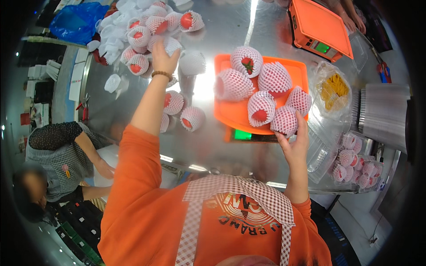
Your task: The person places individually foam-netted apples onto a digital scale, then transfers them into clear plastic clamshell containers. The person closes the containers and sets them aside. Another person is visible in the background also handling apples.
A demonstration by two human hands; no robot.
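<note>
My left hand (164, 59) reaches into a heap of tomatoes in white foam nets (155, 25) at the upper left. Its fingers are at a netted piece (172, 45); whether they grip it is hidden. Below that forearm lie a few loose netted tomatoes (192, 118). An orange tray (222, 114) sits on a scale with a lit green display (243, 134). Several large netted tomatoes (274, 78) are in the tray, one showing its green calyx. At the tray's near right corner, my right hand (295, 141) has thumb and fingers around a netted tomato (284, 121).
A second orange scale (321, 28) stands at the back, near another person's hands (349, 21). To the right are a bag of yellow rubber bands (334, 89), stacked clear plastic containers (384, 111) and packed netted tomatoes (357, 163). Another person (66, 159) is at left.
</note>
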